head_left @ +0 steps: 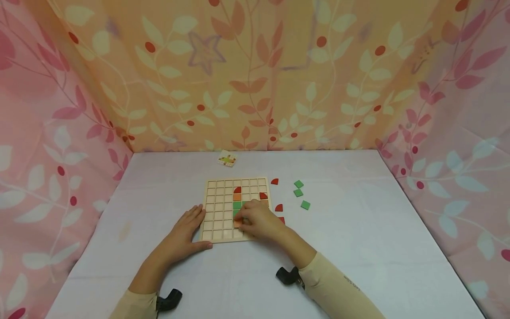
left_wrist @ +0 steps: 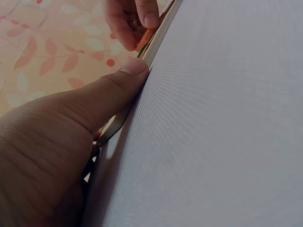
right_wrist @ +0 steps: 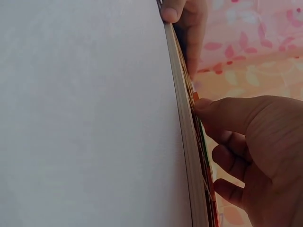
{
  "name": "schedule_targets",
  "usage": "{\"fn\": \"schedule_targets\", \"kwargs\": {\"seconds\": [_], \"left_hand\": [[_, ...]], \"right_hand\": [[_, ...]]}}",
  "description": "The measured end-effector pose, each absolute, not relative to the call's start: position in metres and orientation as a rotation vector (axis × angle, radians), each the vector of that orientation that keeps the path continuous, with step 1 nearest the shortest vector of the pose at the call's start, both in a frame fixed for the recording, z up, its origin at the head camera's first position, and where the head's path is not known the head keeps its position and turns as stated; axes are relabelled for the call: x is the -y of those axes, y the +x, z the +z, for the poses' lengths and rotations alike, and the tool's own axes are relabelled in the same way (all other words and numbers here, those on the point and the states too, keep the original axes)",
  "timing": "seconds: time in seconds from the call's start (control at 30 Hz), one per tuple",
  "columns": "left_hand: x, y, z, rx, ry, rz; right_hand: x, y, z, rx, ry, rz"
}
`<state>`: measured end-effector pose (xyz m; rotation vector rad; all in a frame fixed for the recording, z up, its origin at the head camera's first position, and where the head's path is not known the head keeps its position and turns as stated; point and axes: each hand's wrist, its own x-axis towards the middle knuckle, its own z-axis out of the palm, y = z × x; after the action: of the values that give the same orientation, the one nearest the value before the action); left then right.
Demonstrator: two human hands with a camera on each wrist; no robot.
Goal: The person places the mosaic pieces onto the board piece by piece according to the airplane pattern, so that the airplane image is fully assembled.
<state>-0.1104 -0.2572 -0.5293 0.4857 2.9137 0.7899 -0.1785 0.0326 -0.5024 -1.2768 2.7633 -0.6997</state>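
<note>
The wooden grid board (head_left: 217, 212) lies flat on the white surface (head_left: 358, 248), and both of the person's hands are at it. The left hand (head_left: 183, 232) is spread round the board's near left corner, fingers laid along its left side and thumb against its near edge. The right hand (head_left: 260, 220) comes in over the board's near right part, thumb and fingers pinching an orange piece (head_left: 237, 224) low over the middle of the grid.

From where I stand, that hand and its forearm are what block the view: they cover the board's near right corner and several cells, so I can't tell what lies there. Farther up the board, a red quarter-round (head_left: 237, 189) sits above an orange tile (head_left: 237, 197), with green tiles (head_left: 237, 205) just below. Another red quarter-round (head_left: 263, 195) sits by the board's right edge.

Right of the board lie loose red pieces (head_left: 279, 208), one partly hidden by the hand, and farther out from it three green tiles (head_left: 299, 184). Beyond the board's far edge is a small patterned card (head_left: 227, 158). Yellow-orange leafy cloth (head_left: 255, 79) hangs behind the board, with pink cloth (head_left: 44, 168) to either side.
</note>
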Motion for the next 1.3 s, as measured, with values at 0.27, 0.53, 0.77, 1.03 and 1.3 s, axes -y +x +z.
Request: {"fn": "schedule_targets", "kwargs": {"seconds": [0.27, 0.53, 0.77, 1.03, 1.3], "left_hand": [[0.258, -0.112, -0.531, -2.917, 0.498, 0.772], [0.260, -0.111, -0.532, -2.923, 0.495, 0.767], [0.261, -0.110, -0.532, -2.919, 0.482, 0.773], [0.260, -0.111, -0.533, -2.915, 0.473, 0.770], [0.258, -0.112, -0.532, -2.910, 0.482, 0.786]], "right_hand": [[-0.029, -0.177, -0.505, -2.800, -1.276, -0.660], [-0.027, -0.172, -0.501, -2.802, -1.259, -0.670], [-0.026, -0.173, -0.502, -2.808, -1.240, -0.646], [-0.025, -0.174, -0.504, -2.818, -1.207, -0.632], [-0.030, -0.175, -0.493, -2.790, -1.194, -0.639]]}}
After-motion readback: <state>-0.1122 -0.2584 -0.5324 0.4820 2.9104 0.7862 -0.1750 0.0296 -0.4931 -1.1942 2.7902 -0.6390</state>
